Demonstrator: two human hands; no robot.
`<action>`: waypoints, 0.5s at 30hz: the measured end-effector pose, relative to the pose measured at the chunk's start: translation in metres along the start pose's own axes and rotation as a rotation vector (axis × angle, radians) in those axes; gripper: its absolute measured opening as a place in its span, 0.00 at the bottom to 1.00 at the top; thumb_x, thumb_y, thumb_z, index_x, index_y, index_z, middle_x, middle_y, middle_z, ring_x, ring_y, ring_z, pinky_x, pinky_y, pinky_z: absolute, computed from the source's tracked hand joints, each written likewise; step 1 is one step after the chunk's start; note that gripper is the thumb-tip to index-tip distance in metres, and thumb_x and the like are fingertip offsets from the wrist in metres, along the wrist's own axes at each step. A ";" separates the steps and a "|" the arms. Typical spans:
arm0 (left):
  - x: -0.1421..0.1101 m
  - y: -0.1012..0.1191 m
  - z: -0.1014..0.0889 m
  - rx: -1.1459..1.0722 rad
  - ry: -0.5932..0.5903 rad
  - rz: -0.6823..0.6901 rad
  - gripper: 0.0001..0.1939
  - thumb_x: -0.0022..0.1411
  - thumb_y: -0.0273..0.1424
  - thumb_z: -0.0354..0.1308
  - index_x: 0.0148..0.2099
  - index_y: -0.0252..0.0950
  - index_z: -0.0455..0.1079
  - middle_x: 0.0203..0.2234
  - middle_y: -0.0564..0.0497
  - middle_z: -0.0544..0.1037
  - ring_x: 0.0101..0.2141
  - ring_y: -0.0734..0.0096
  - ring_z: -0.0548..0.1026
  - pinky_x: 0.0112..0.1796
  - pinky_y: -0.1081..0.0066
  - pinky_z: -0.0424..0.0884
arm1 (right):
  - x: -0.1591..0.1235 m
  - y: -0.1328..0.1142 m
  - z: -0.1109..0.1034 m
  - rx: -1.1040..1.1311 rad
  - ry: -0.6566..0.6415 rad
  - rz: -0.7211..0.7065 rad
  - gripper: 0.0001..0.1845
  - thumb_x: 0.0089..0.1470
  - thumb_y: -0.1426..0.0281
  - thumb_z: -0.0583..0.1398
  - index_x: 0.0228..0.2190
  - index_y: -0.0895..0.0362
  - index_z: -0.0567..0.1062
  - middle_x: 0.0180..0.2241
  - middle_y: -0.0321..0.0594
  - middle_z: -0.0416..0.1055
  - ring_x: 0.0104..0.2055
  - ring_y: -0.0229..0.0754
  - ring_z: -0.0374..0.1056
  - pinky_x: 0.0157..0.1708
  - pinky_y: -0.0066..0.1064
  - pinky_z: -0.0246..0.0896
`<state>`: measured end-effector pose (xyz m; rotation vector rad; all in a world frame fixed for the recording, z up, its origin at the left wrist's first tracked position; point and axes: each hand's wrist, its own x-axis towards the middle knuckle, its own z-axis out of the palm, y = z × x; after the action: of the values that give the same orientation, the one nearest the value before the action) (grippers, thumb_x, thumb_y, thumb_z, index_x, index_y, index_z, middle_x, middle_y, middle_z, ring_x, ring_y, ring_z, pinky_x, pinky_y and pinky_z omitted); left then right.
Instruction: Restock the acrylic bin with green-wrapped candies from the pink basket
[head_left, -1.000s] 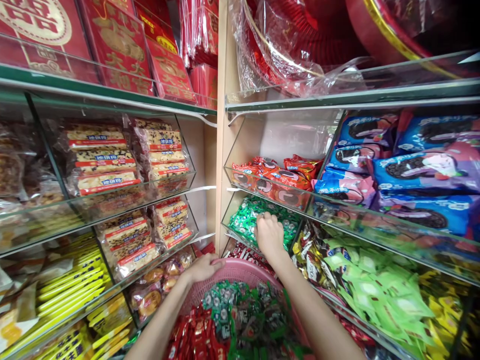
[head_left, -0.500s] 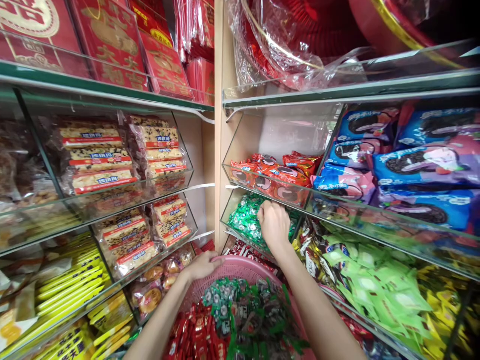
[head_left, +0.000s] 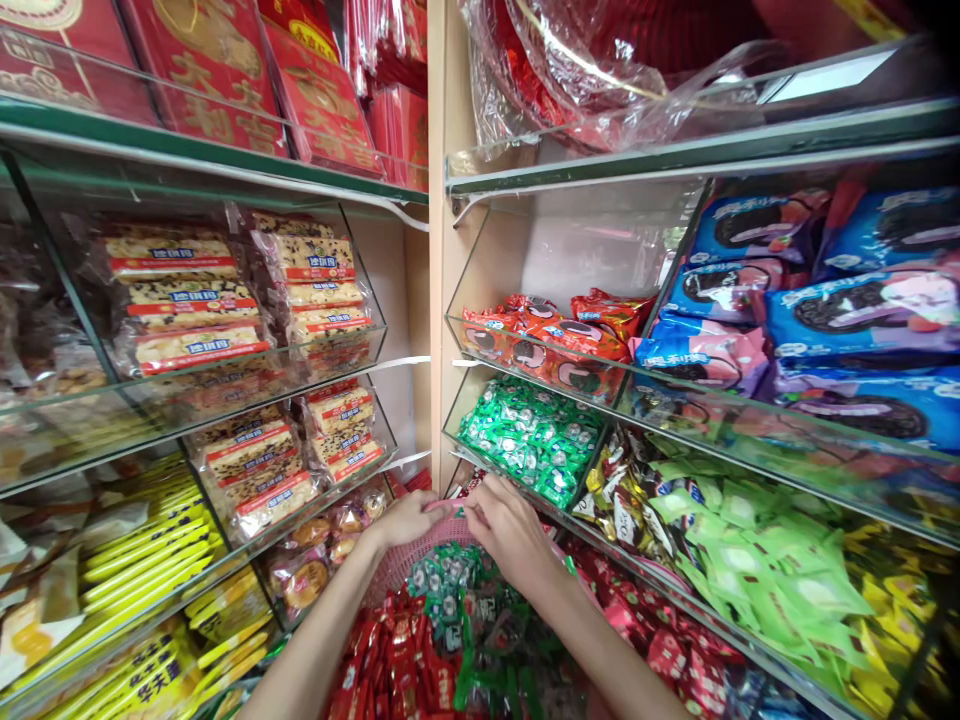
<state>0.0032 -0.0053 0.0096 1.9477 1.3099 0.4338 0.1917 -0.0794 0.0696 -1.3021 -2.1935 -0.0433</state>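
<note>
A pink plastic basket (head_left: 394, 570) stands low in front of me, filled with red-wrapped sweets (head_left: 397, 655) on the left and green-wrapped sweets (head_left: 465, 600) on the right. My left hand (head_left: 409, 518) is closed over its far rim, thumb and fingers pinching the edge. Just right of it, my right hand (head_left: 510, 525) has its fingers curled at the same rim; the fingertips touch the edge and no sweet shows in them. Beyond my right hand, a shelf bin holds a heap of green-wrapped sweets (head_left: 525, 435).
Red biscuit packs (head_left: 555, 335) sit in the bin above the green sweets. Blue biscuit packs (head_left: 862, 310) and light green packets (head_left: 750, 560) fill the right shelves. Packaged nut bars (head_left: 187, 290) line the left. Clear bin fronts and shelf edges surround the basket; a wooden post (head_left: 439, 300) divides the shelves.
My right hand has come down from the bin of green sweets to the basket's far rim, beside my left hand. The left hand keeps hold of the rim. The view has shifted slightly.
</note>
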 end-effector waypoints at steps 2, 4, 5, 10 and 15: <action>0.001 -0.002 0.001 0.006 0.012 0.010 0.23 0.57 0.49 0.47 0.31 0.33 0.67 0.24 0.51 0.69 0.27 0.72 0.64 0.28 0.74 0.56 | -0.003 -0.003 0.005 -0.016 -0.044 -0.008 0.07 0.56 0.76 0.54 0.28 0.56 0.70 0.31 0.38 0.67 0.36 0.41 0.62 0.36 0.30 0.56; 0.001 -0.003 0.002 0.017 0.027 0.003 0.23 0.57 0.49 0.47 0.31 0.33 0.67 0.24 0.51 0.69 0.27 0.71 0.64 0.27 0.74 0.56 | -0.005 -0.003 0.010 -0.026 -0.094 0.008 0.08 0.55 0.77 0.53 0.27 0.56 0.70 0.31 0.37 0.67 0.36 0.41 0.63 0.36 0.30 0.57; 0.000 -0.004 0.002 0.014 0.029 0.000 0.23 0.57 0.49 0.47 0.31 0.33 0.67 0.24 0.51 0.68 0.27 0.71 0.64 0.27 0.74 0.56 | -0.007 -0.003 0.014 -0.035 -0.121 0.025 0.09 0.55 0.77 0.53 0.26 0.56 0.70 0.31 0.38 0.67 0.36 0.41 0.63 0.37 0.30 0.57; -0.002 -0.003 0.003 -0.017 0.017 -0.033 0.24 0.57 0.52 0.46 0.29 0.34 0.63 0.22 0.53 0.65 0.25 0.73 0.62 0.26 0.74 0.54 | -0.010 0.001 0.028 -0.148 -0.186 0.121 0.10 0.55 0.79 0.52 0.30 0.58 0.73 0.36 0.43 0.71 0.41 0.44 0.65 0.43 0.33 0.59; -0.003 0.000 0.001 0.011 0.030 -0.038 0.24 0.57 0.52 0.46 0.28 0.34 0.62 0.22 0.53 0.64 0.25 0.73 0.61 0.25 0.74 0.52 | -0.012 -0.002 0.037 -0.244 -0.233 0.162 0.13 0.56 0.79 0.51 0.36 0.60 0.75 0.41 0.48 0.72 0.46 0.46 0.66 0.45 0.35 0.60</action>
<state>0.0024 -0.0086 0.0095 1.9296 1.3689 0.4400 0.1773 -0.0788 0.0337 -1.6917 -2.3231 -0.1036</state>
